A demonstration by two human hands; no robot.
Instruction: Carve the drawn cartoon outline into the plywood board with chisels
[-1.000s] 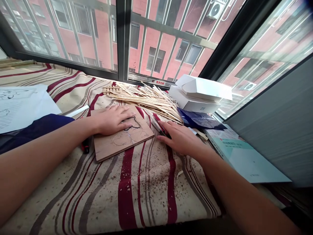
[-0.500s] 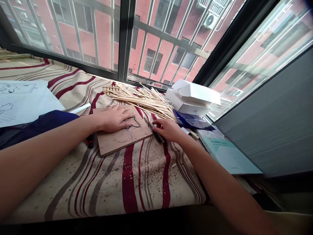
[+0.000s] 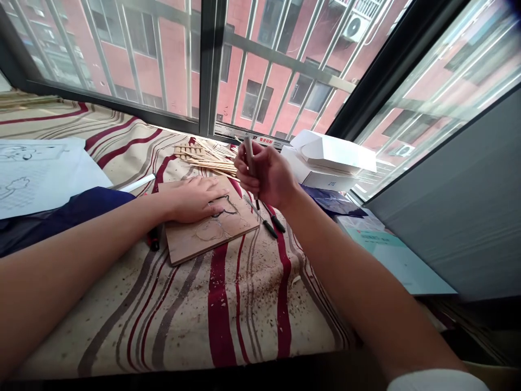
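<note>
A brown wooden board point(image 3: 211, 233) with carved outlines lies on the striped cloth point(image 3: 228, 304). My left hand point(image 3: 193, 198) rests flat on the board's upper left part, fingers spread. My right hand point(image 3: 264, 174) is raised above the board's right corner, fingers closed round a slim carving tool point(image 3: 249, 155) held upright, its grey end sticking up past my fingers. Two more black-handled tools point(image 3: 271, 222) lie on the cloth just right of the board.
A heap of thin wooden sticks point(image 3: 203, 157) lies behind the board. White boxes point(image 3: 329, 160) sit by the window. A teal booklet point(image 3: 391, 258) lies at right, drawing sheets point(image 3: 36, 174) and dark blue cloth point(image 3: 61, 214) at left. Wood shavings dot the cloth.
My right hand has closed on a tool from the cloth beside the board and lifted it up above the board. My left hand has stayed on the board.
</note>
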